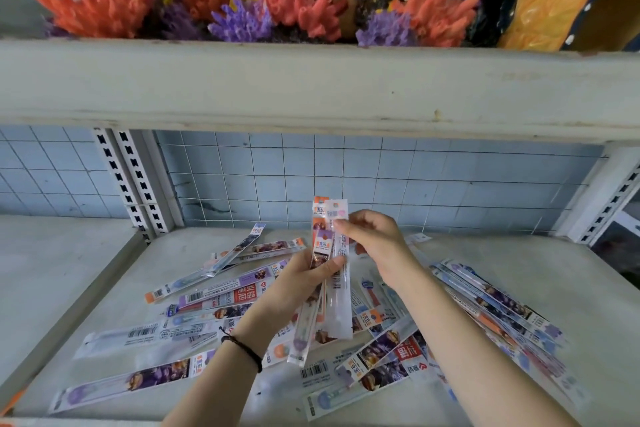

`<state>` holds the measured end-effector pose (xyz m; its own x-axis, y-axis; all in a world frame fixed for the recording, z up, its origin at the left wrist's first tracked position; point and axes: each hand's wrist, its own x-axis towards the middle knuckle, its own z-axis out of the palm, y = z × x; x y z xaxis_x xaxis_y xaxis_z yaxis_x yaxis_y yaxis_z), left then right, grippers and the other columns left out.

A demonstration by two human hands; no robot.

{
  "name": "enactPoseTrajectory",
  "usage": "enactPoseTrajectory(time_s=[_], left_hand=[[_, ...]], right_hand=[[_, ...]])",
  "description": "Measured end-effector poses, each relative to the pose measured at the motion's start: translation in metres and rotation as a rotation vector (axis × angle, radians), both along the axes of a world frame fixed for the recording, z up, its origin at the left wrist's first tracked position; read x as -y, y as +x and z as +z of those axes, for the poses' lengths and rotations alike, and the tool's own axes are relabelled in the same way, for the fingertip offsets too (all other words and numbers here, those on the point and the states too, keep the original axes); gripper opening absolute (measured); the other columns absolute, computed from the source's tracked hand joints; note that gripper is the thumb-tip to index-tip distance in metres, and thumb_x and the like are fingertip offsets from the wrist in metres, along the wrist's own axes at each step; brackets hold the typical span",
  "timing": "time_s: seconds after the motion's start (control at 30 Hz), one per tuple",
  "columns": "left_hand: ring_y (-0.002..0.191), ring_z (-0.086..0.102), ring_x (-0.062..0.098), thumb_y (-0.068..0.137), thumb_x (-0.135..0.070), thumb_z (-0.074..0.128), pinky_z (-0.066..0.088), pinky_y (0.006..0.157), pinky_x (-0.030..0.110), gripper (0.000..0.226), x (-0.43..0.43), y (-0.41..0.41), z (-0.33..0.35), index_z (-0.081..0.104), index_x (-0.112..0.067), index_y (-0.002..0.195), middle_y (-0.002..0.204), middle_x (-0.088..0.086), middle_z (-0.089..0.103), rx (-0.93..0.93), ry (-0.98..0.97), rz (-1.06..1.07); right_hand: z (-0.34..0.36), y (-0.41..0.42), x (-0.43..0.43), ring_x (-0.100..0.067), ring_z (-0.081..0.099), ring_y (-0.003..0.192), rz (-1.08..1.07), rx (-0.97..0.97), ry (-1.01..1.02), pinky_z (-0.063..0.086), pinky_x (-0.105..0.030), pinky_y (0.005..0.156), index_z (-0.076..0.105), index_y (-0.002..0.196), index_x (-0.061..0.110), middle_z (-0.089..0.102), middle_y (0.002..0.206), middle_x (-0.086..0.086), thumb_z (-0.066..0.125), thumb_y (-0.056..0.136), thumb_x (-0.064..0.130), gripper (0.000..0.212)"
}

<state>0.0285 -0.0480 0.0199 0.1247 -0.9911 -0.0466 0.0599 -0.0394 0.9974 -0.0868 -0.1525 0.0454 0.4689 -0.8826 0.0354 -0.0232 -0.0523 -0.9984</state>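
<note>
Long, flat, glossy pen packets (194,296) strewn from the left edge of the shelf (502,253) to the right; print blurred. Above the middle, left hand (301,276) curled round an upright bundle (320,246) of them, palm hidden. Right hand (375,239), fingers bent, pinching a white packet (341,302) near its top.

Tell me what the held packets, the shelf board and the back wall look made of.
Packets: thin plastic film, glossy, see-through at the lower ends, with printed card or labels inside.
Shelf board: probably painted metal, matte pale grey, scuffed; slotted uprights suggest steel racking.
Back wall: small pale blue tiles, likely glazed ceramic, white grout lines.
</note>
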Motion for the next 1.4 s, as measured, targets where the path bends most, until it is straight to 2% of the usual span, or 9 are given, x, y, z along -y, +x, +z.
enactPoseTrajectory(time_s=[0.1, 0.2, 0.27, 0.4, 0.53, 0.73, 1.13, 1.3, 1.4], left_hand=[[0.076, 0.07, 0.02, 0.093, -0.024, 0.055, 0.055, 0.067, 0.026, 0.012, -0.001, 0.0, 0.001, 0.06, -0.013, 0.094, 0.085, 0.005, 0.074, 0.029, -0.035, 0.004], [0.095, 0.069, 0.033, 0.093, -0.03, 0.053, 0.057, 0.08, 0.039, 0.026, -0.003, -0.002, 0.0, 0.058, -0.009, 0.107, 0.1, 0.018, 0.072, -0.024, -0.056, 0.026], [0.086, 0.071, 0.029, 0.097, -0.022, 0.049, 0.057, 0.07, 0.032, 0.02, -0.005, -0.005, -0.001, 0.056, -0.007, 0.107, 0.092, 0.015, 0.074, -0.112, -0.064, 0.012], [0.058, 0.065, 0.021, 0.092, -0.026, 0.054, 0.055, 0.057, 0.032, 0.025, -0.007, 0.006, -0.007, 0.049, -0.004, 0.102, 0.069, 0.006, 0.068, -0.19, -0.025, 0.104], [0.044, 0.054, 0.015, 0.093, -0.027, 0.054, 0.05, 0.047, 0.026, 0.02, -0.014, 0.027, -0.011, 0.052, -0.007, 0.09, 0.058, 0.004, 0.059, -0.259, -0.068, 0.248], [0.036, 0.048, 0.012, 0.096, -0.027, 0.051, 0.044, 0.038, 0.021, 0.026, -0.019, 0.039, -0.011, 0.052, -0.009, 0.078, 0.052, 0.002, 0.054, -0.293, -0.108, 0.384], [0.048, 0.059, 0.018, 0.092, -0.018, 0.057, 0.052, 0.046, 0.026, 0.017, -0.021, 0.028, -0.019, 0.055, -0.004, 0.101, 0.066, 0.008, 0.054, -0.257, -0.004, 0.305], [0.064, 0.069, 0.023, 0.092, -0.011, 0.057, 0.056, 0.054, 0.03, 0.025, -0.022, 0.03, -0.02, 0.055, 0.003, 0.112, 0.086, 0.016, 0.072, -0.302, 0.022, 0.295], [0.072, 0.071, 0.027, 0.094, -0.008, 0.054, 0.058, 0.062, 0.034, 0.03, -0.02, 0.032, -0.022, 0.052, 0.012, 0.117, 0.093, 0.021, 0.071, -0.389, 0.031, 0.302]], right_hand=[[0.003, 0.003, -0.002, -0.003, 0.059, 0.056, -0.018, 0.034, 0.025, 0.046, -0.017, 0.052, 0.067, 0.086, 0.003, 0.066, 0.07, 0.001, 0.073, 0.081, 0.012, 0.012], [0.005, 0.009, -0.005, -0.012, 0.062, 0.066, -0.025, 0.069, 0.044, 0.053, -0.029, 0.064, 0.068, 0.082, 0.009, 0.068, 0.073, 0.0, 0.074, 0.08, 0.014, 0.008], [0.005, 0.012, -0.007, -0.018, 0.065, 0.073, -0.019, 0.057, 0.042, 0.055, -0.036, 0.071, 0.067, 0.082, 0.011, 0.07, 0.078, -0.003, 0.074, 0.081, 0.018, 0.01], [0.002, 0.004, -0.012, -0.011, 0.061, 0.071, 0.049, 0.003, -0.003, 0.046, -0.024, 0.059, 0.065, 0.091, 0.015, 0.068, 0.085, 0.002, 0.072, 0.083, 0.024, 0.014], [-0.013, -0.023, -0.018, -0.005, 0.06, 0.083, 0.233, -0.382, -0.165, 0.047, -0.015, 0.069, 0.063, 0.097, 0.024, 0.064, 0.093, 0.011, 0.071, 0.081, 0.029, 0.019], [-0.037, -0.052, -0.025, 0.0, 0.032, 0.12, 0.558, -0.835, -0.444, 0.028, -0.031, 0.104, 0.065, 0.103, 0.039, 0.043, 0.122, 0.022, 0.079, 0.066, 0.049, 0.041], [-0.041, -0.045, -0.01, -0.012, 0.036, 0.118, 0.392, -0.837, -0.466, 0.034, -0.036, 0.099, 0.061, 0.09, 0.038, 0.049, 0.124, 0.014, 0.082, 0.063, 0.047, 0.035], [-0.036, -0.045, -0.009, -0.014, 0.061, 0.084, 0.314, -0.568, -0.224, 0.05, -0.039, 0.085, 0.061, 0.069, 0.031, 0.065, 0.087, 0.007, 0.073, 0.071, 0.006, 0.028], [-0.026, -0.043, -0.01, -0.009, 0.062, 0.076, 0.291, -0.329, -0.067, 0.052, -0.024, 0.067, 0.065, 0.077, 0.02, 0.069, 0.085, 0.001, 0.066, 0.077, -0.009, 0.029]])
